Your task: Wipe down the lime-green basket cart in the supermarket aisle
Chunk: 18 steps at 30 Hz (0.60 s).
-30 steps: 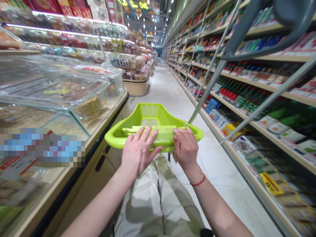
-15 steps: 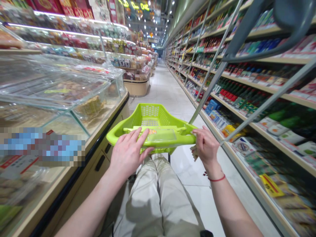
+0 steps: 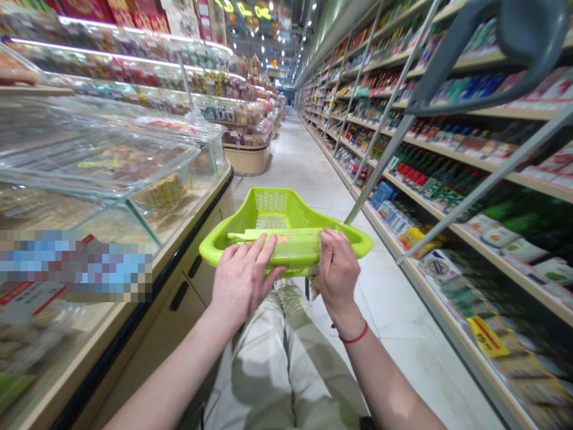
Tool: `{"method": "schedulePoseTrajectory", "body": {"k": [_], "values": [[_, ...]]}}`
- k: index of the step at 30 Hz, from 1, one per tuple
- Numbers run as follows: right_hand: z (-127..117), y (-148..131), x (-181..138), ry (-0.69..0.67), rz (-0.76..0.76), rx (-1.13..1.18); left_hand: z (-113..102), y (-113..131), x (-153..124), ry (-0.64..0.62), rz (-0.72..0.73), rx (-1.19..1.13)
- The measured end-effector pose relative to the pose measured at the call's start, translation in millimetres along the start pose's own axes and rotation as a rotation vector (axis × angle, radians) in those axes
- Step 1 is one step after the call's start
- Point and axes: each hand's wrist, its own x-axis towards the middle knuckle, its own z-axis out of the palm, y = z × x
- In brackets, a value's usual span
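Ahead of my legs stands a lime-green shopping cart (image 3: 271, 203), with slotted basket walls and a wide rounded handle. Across the handle lies a clear-covered panel (image 3: 295, 243). My left hand (image 3: 244, 269) rests on the handle, fingers draped over its top and thumb on the near side. My right hand (image 3: 338, 269) is closed in a fist at the right end of the panel. From under it pokes a small crumpled beige item (image 3: 315, 286), mostly hidden; its kind cannot be made out. A red cord is around my right wrist.
Close on the left runs a counter (image 3: 197, 239) with clear food bins (image 3: 111, 161). Stocked shelves (image 3: 430, 185) line the right side. A grey-handled frame with metal bars (image 3: 380, 167) leans across the right foreground. A tiled aisle (image 3: 290, 143) stretches ahead.
My right hand has moved left along the handle, from its right end to the panel. My left hand and the cart have shifted slightly to the right.
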Motion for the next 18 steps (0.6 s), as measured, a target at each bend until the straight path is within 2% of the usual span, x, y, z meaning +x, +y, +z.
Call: {"method": "schedulePoseTrajectory", "body": {"k": [4, 8, 11, 18], "values": [[5.2, -14.0, -3.9, -0.057, -0.134, -0.002, 1.9, 0.4, -1.3, 0.019, 0.019, -0.001], [2.4, -11.1, -6.0, -0.131, -0.307, -0.014, 1.4, -1.3, -2.1, 0.015, 0.033, 0.011], [-6.3, 5.9, -3.6, -0.137, -0.332, -0.008, 0.5, -2.6, -1.7, 0.007, 0.058, 0.005], [-31.4, 67.2, 0.8, -0.076, -0.254, -0.078, -2.7, 2.2, 1.4, -0.040, 0.046, 0.009]]}}
